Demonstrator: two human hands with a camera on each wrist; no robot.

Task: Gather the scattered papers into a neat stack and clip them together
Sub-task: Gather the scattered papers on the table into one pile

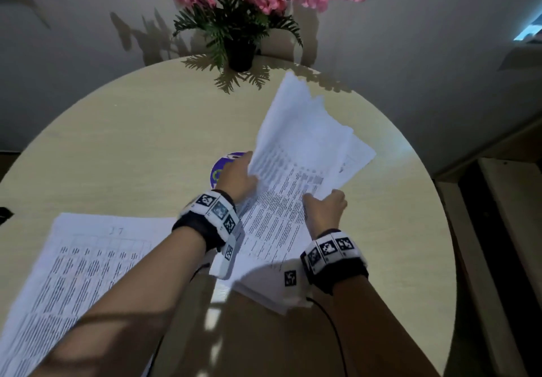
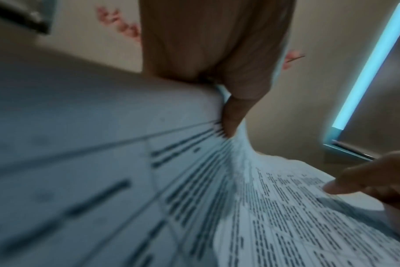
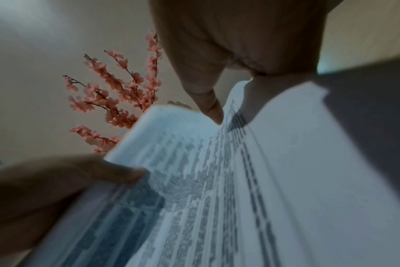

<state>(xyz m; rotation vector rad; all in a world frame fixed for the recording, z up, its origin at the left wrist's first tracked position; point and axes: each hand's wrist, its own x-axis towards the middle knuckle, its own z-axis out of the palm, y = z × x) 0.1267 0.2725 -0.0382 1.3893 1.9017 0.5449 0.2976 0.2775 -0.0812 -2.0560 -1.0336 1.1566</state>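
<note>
Left hand [image 1: 238, 177] and right hand [image 1: 328, 204] pinch the fanned sheaf of white printed papers [image 1: 305, 153] at its 6 o'clock end; light, floppy, slippery; judged best gripped along both edges.

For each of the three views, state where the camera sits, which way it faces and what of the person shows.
Head: looks down at the round table; both forearms, left hand, right hand holding the papers.
Left wrist: faces along that hand's thumb pinching the papers.
Right wrist: likewise; pink flowers beyond.
Shared: each wrist view shows the other hand.
</note>
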